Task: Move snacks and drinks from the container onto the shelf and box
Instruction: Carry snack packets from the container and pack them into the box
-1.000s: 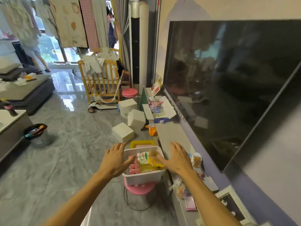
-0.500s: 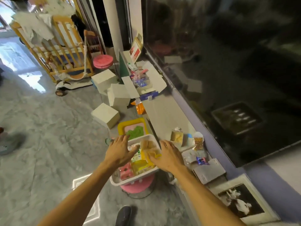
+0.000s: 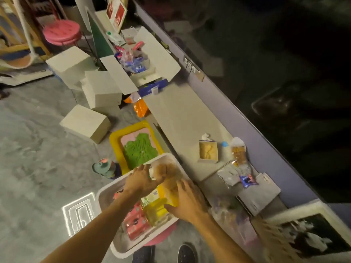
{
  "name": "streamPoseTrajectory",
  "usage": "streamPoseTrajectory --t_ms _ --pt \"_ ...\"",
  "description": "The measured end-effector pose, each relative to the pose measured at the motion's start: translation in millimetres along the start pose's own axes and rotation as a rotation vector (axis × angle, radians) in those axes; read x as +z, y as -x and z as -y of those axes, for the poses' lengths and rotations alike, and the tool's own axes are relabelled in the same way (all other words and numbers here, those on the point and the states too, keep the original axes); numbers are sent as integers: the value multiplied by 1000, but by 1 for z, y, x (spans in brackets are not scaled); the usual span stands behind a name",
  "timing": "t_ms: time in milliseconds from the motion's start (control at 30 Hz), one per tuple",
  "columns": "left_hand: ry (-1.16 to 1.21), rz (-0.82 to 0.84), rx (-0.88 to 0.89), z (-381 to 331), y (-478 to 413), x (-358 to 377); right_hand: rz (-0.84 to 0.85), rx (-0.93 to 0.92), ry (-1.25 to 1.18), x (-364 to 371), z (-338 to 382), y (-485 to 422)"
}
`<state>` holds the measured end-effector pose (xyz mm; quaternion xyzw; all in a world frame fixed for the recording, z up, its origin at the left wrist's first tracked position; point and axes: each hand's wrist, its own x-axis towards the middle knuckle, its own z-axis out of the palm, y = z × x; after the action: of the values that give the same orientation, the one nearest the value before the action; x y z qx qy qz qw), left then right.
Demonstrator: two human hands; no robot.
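Through the head camera we look down on the white container [image 3: 106,192], which sits on a pink stool [image 3: 167,234], and we place everything else against it. A second ago our hands hovered spread at its two sides, and half a second ago they were closing over its far end. Now both are inside it. Our left hand [image 3: 141,182] curls its fingers round the near side of a clear bag of brown snacks [image 3: 165,170] at the container's far end. Our right hand [image 3: 187,203] lies over a yellow pack [image 3: 171,199] just nearer, fingers fanned, but the blur keeps us from telling whether it grips or only rests. Pink cartons [image 3: 135,223] lie untouched at the container's near left. The grey shelf [image 3: 182,118] runs along the container's right side, and the open white box [image 3: 161,59] stands on it well beyond the container. A yellow tray [image 3: 140,147] of green sand sits on the floor just beyond the container. We judge the reach finished and a lift at hand, though the bag and pack are not yet out, so much of the task remains.
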<state>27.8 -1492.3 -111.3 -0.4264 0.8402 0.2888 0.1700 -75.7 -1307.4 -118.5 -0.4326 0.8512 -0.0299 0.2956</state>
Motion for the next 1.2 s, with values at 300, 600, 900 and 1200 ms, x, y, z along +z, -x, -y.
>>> streamPoseTrajectory --t_ms 300,600,900,1200 --pt "243 -31 -155 -4 -97 97 -110 -138 245 111 -38 -65" --pt "406 -181 -17 -6 -83 93 -42 -101 150 116 -40 -63" --pt "387 -313 61 -2 -40 13 -291 -140 24 9 -40 -8" --pt "325 -432 334 -71 51 -165 -595 -162 42 -160 -9 60"
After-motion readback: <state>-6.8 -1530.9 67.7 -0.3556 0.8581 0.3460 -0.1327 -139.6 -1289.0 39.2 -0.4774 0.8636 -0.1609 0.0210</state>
